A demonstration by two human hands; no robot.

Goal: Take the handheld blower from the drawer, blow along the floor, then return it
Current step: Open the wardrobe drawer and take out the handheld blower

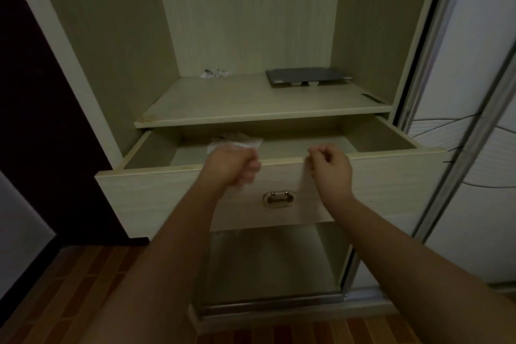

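The pale wooden drawer [391, 190] of a wardrobe stands pulled out, with a metal ring handle [278, 199] in the middle of its front. No handheld blower shows in it. Inside the drawer I see only a crumpled whitish wrapper [237, 142] at the back left. My left hand [231, 167] is curled into a blurred fist in front of the drawer's top edge, partly covering the wrapper. My right hand [331, 169] hovers at the same edge to the right of centre, fingers curled in with nothing in them.
Above the drawer, a shelf [251, 103] carries a flat dark device [307, 77] at the back right and some crumpled scraps [215, 73] at the back left. A sliding door [474, 176] stands to the right. An open lower compartment [268, 265] and wood floor [69, 288] lie below.
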